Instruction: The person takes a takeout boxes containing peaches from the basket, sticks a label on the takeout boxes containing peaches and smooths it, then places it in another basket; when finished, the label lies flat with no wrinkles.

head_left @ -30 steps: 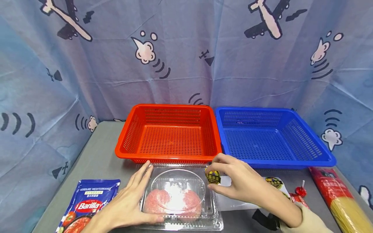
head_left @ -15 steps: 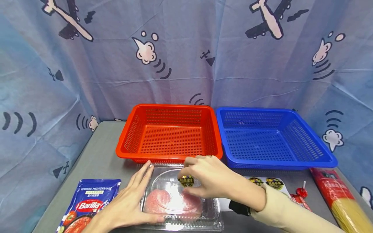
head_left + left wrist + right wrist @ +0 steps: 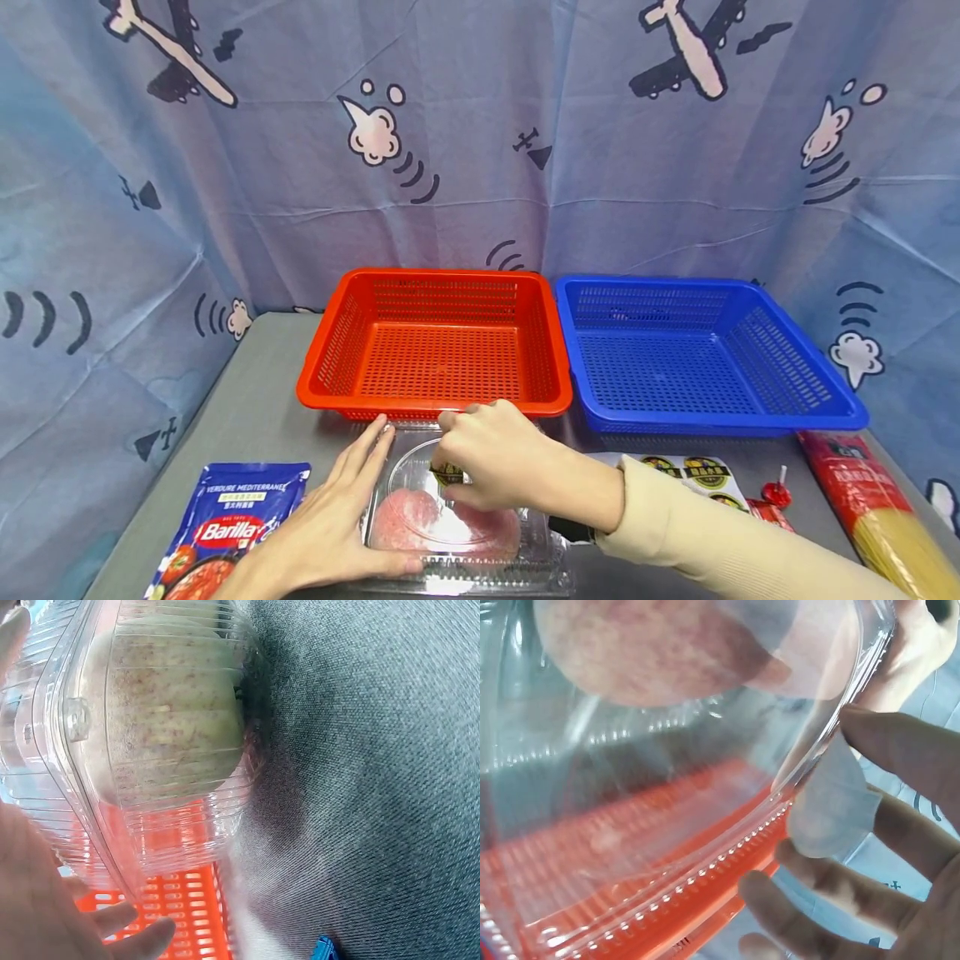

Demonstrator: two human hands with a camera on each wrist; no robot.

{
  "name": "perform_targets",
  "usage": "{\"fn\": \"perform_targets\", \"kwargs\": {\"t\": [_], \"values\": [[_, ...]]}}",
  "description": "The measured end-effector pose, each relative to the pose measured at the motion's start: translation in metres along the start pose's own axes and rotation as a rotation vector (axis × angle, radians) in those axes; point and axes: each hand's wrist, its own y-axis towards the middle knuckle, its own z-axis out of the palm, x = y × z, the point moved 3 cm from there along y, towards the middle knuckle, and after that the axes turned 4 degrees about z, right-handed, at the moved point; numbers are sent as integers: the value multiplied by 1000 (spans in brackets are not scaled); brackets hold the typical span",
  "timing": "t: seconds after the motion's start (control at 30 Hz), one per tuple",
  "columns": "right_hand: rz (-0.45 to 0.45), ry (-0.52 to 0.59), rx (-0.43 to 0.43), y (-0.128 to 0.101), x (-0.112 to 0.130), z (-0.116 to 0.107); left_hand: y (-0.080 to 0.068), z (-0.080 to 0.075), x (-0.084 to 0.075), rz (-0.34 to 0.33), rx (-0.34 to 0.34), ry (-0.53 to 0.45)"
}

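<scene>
The grey table (image 3: pixel 262 400) carried a red basket (image 3: pixel 435 342) and a blue basket (image 3: pixel 705 350) side by side at the back. Just in front of the red one sat the clear clamshell box (image 3: pixel 465 517), holding two pinkish round fruits (image 3: pixel 408 517) under its domed lid.

The box looked thin and springy, the sort of plastic that would likely buckle under a squeeze and slide easily on the table. With fruit inside it was probably light but top-heavy, so its ribbed side walls and rim seemed the safest places to hold, not the dome.

The left hand (image 3: pixel 330 525) lay flat against the box's left side, fingers straight and resting on the rim, steadying it without curling round anything.

The right hand (image 3: pixel 502 458) hovered over the lid, thumb and fingers pinching a small round sticker (image 3: pixel 447 474), which was at or very near the dome (actual contact could not be judged from the head view). The sticker, thin and floppy, would probably crease or cling to skin, so an edge hold suited it.

To the right of the box lay a sticker sheet (image 3: pixel 690 472). A blue sauce pouch (image 3: pixel 225 525) lay at the left and a spaghetti packet (image 3: pixel 870 508) at the far right.
</scene>
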Motion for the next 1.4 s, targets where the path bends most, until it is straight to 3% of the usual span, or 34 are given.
{"fn": "perform_targets", "kwargs": {"t": [0.43,0.63,0.7,0.97,1.17,1.4], "values": [[38,12,145,9,3,7,0,1,0,7,11,-20],[85,81,238,16,2,7,1,0,0,-2,18,-18],[101,99,243,20,3,5,1,0,0,-2,15,-10],[173,-3,237,34,16,8,0,2,-1,20,-10,9],[242,58,264,38,18,12,2,2,-1,12,2,-2],[263,103,203,37,14,15,2,1,-1,15,1,11]]}}
